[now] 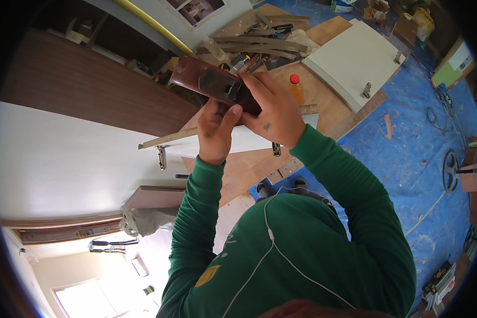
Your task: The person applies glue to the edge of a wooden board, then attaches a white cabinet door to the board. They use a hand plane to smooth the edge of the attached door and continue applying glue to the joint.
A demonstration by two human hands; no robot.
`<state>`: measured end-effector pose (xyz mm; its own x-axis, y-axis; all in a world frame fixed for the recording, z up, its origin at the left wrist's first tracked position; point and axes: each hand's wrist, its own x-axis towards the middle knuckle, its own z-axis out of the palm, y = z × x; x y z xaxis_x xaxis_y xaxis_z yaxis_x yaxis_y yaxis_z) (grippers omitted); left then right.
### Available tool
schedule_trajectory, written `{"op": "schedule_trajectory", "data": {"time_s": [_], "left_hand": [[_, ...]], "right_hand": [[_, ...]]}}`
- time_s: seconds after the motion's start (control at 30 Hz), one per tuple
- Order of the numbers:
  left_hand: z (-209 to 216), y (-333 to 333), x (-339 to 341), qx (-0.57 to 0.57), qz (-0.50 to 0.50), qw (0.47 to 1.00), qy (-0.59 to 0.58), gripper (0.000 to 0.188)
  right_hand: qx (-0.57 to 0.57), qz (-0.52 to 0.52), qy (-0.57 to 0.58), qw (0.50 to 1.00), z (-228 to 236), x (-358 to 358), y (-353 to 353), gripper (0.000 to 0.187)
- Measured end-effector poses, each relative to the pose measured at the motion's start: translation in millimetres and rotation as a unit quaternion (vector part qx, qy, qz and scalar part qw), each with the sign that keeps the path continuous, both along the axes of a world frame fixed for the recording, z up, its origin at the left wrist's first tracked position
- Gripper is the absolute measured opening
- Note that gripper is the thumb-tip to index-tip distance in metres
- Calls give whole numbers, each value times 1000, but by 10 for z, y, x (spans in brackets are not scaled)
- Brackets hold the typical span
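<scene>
Both hands grip a dark brown metal plate [209,79] raised before the head camera: left hand [215,130] pinching its lower edge from below, right hand [273,108] clasped over its near end. A slipped grip could drop the scuffed, glossy plate onto the workbench [323,100] beyond.

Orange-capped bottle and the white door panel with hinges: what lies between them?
In the head view, only bare plywood separates the orange-capped bottle from the white door panel.
</scene>
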<state>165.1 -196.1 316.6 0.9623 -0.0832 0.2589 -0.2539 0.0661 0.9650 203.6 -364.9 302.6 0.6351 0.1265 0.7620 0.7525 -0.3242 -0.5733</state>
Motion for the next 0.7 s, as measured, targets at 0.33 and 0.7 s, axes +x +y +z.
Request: {"op": "schedule_trajectory", "data": {"time_s": [0.33, 0.7], "left_hand": [[127, -20, -5, 70, 73, 993, -57, 33], [129, -202, 263, 293, 283, 841, -356, 16]], "right_hand": [[53, 63, 21, 996, -70, 154, 21, 54], [359, 254, 372, 818, -23, 331, -163, 38]]}}
